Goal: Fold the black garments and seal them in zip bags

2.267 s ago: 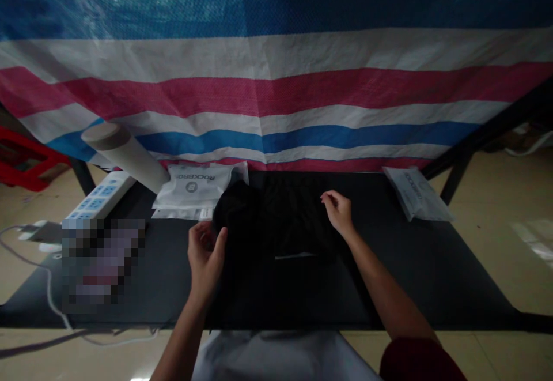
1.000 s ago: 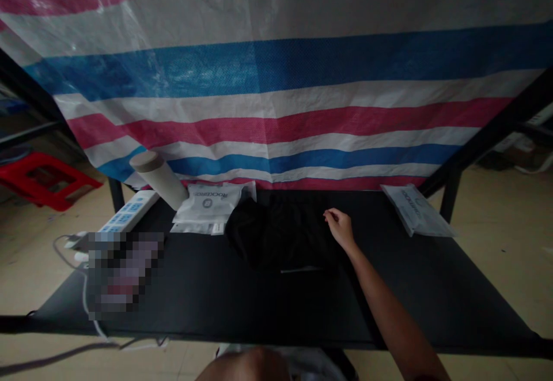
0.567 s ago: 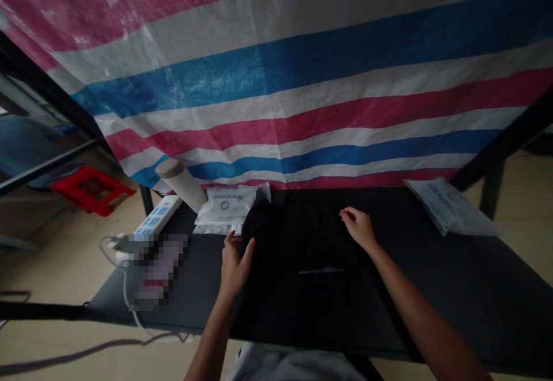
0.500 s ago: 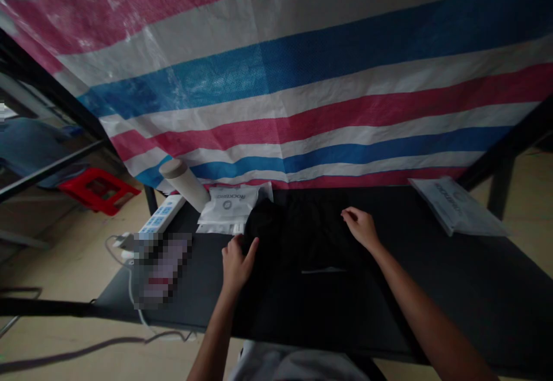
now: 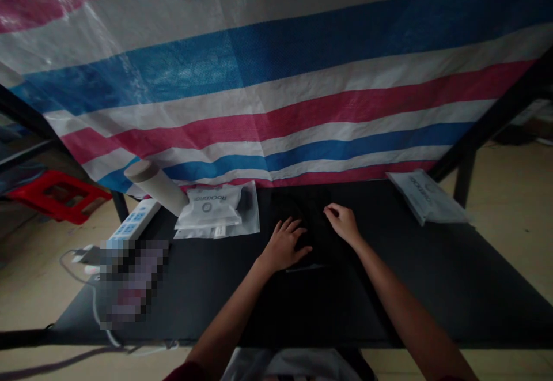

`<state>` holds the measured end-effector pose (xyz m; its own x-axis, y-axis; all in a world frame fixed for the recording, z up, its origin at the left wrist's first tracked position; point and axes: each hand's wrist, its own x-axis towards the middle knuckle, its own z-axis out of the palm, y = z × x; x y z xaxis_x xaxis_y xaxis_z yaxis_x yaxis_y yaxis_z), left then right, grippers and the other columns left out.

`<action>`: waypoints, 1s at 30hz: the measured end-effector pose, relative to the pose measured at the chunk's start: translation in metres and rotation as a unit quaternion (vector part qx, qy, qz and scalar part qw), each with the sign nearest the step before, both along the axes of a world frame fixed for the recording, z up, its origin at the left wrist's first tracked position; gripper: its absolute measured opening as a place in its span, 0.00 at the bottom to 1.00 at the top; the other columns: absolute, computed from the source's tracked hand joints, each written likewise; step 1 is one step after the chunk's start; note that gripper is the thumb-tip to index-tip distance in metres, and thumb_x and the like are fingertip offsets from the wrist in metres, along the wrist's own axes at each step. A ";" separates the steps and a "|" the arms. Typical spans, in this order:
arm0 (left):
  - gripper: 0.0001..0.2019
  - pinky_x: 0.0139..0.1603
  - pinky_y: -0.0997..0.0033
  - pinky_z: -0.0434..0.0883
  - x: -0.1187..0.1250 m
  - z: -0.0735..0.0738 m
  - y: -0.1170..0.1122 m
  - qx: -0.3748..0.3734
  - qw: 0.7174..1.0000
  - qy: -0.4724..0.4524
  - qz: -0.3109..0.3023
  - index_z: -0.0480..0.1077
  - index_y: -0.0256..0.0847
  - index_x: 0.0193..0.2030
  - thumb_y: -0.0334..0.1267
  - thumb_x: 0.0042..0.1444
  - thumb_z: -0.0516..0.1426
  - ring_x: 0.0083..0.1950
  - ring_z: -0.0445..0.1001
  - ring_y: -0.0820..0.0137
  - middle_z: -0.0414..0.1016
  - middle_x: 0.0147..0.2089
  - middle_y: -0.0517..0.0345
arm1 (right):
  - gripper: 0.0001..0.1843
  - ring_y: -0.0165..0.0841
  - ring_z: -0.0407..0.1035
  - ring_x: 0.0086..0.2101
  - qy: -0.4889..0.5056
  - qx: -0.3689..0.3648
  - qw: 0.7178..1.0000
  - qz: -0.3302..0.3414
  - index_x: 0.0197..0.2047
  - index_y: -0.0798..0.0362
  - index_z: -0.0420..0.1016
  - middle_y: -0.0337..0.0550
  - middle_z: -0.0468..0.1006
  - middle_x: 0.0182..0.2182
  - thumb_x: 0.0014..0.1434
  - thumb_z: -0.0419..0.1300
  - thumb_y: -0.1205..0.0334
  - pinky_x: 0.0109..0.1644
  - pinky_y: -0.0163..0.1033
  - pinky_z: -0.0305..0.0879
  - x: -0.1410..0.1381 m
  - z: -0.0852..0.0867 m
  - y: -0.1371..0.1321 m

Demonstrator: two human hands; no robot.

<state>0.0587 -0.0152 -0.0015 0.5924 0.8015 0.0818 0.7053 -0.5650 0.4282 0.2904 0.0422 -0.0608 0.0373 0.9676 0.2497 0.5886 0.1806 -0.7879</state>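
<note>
A black garment (image 5: 302, 237) is lying folded flat on the black tabletop (image 5: 436, 277), its dark cloth barely standing apart from the surface, with a thin pale strip (image 5: 305, 267) showing along its near edge. The left hand (image 5: 285, 246) is resting palm-down on the garment's near left part, its fingers spread apart and not gripping anything. The right hand (image 5: 343, 223) is lying on the garment's right part, its fingers curled and drawn close together; the dark cloth makes it impossible to tell whether they are pinching any of it.

Just left of the garment, a white ROCKBROS pouch (image 5: 209, 207) is lying on a translucent plastic sleeve (image 5: 253, 219). Farther left of the garment, a capped cardboard tube (image 5: 156, 186) is leaning at a tilt with its lower end near the pouch, and a white power strip (image 5: 132, 223) is sitting just in front of it. A pixelated patch (image 5: 133, 280) is hiding whatever lies nearer on that side — too blurred to tell. Well right of the garment, a second printed packet (image 5: 425, 196) is lying near the table's far edge. Beyond the garment, a pink, white and blue striped woven tarpaulin (image 5: 276, 104) is hanging behind the table, and a red plastic stool (image 5: 56, 196) is standing on the floor far to the left.
</note>
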 end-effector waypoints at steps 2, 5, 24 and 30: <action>0.31 0.67 0.36 0.51 -0.001 -0.004 0.002 -0.030 0.999 0.031 -0.025 0.64 0.45 0.62 0.58 0.55 0.58 0.71 0.51 0.47 0.57 0.69 0.45 | 0.16 0.36 0.72 0.27 0.001 -0.001 1.000 -0.001 0.31 0.51 0.76 0.42 0.77 0.24 0.60 0.52 0.52 0.32 0.37 0.60 0.000 0.000 0.000; 0.30 0.69 0.43 0.53 -0.013 -0.002 0.006 -0.023 0.999 0.001 -0.027 0.61 0.44 0.64 0.58 0.60 0.52 0.72 0.51 0.52 0.58 0.70 0.46 | 0.16 0.36 0.72 0.28 0.002 -0.002 1.000 -0.002 0.31 0.51 0.76 0.42 0.78 0.25 0.60 0.52 0.52 0.32 0.37 0.60 0.000 -0.001 -0.001; 0.35 0.70 0.49 0.58 -0.100 -0.013 -0.014 -0.032 0.994 -0.047 -0.091 0.66 0.42 0.62 0.21 0.43 0.52 0.71 0.55 0.59 0.64 0.66 0.51 | 0.28 0.42 0.65 0.58 -0.215 -0.018 0.952 0.217 0.55 0.47 0.72 0.47 0.73 0.57 0.49 0.62 0.63 0.61 0.50 0.61 0.028 0.045 -0.099; 0.29 0.70 0.52 0.58 -0.100 -0.022 -0.021 -0.036 0.995 -0.058 -0.071 0.68 0.45 0.60 0.22 0.50 0.53 0.72 0.53 0.63 0.65 0.66 0.54 | 0.42 0.49 0.47 0.67 -0.236 -0.047 0.939 0.245 0.63 0.45 0.65 0.49 0.54 0.68 0.45 0.69 0.51 0.67 0.61 0.46 0.027 0.034 -0.124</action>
